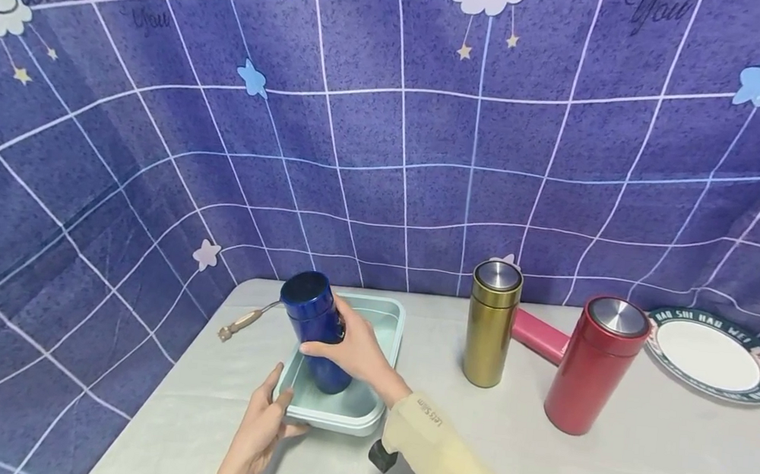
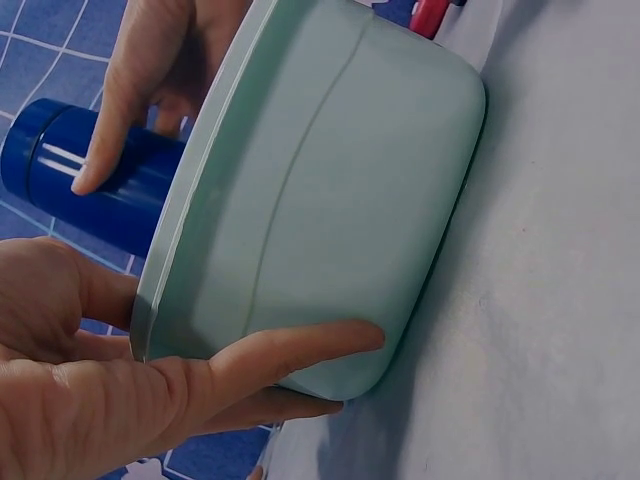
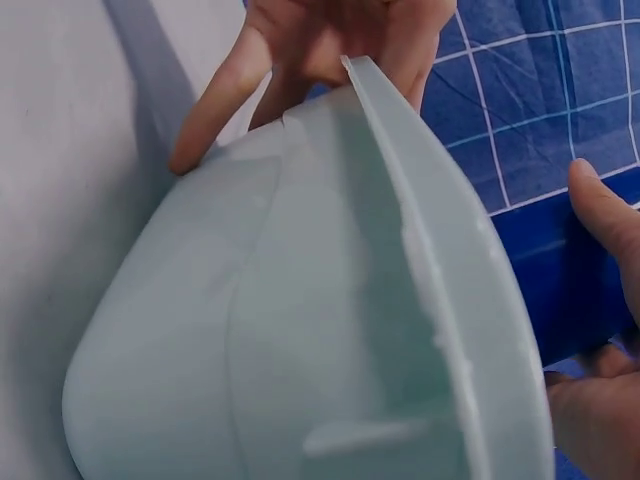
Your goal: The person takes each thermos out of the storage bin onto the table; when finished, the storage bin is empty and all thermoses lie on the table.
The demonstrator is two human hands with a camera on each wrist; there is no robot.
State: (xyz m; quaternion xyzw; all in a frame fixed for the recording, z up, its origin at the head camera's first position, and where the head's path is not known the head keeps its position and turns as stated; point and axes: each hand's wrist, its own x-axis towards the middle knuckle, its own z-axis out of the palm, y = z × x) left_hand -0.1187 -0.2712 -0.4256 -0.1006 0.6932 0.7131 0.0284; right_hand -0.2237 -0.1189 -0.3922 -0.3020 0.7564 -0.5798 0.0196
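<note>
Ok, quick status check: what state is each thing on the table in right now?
Blue flask: tilted, base inside the basin, gripped by the right hand.
Mint basin: on the table, near rim held by the left hand.
Gold flask: upright, lid on.
Red flask: upright, lid on.
Pink flask: lying on its side.
Plate: flat, nothing on it.

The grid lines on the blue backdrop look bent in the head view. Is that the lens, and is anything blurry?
Head view: likely wide-lens distortion; the backdrop grid bows outward, everything fairly sharp. Left wrist view: the blue flask shows a glare streak. Right wrist view: the basin fills the frame, slightly soft.
</note>
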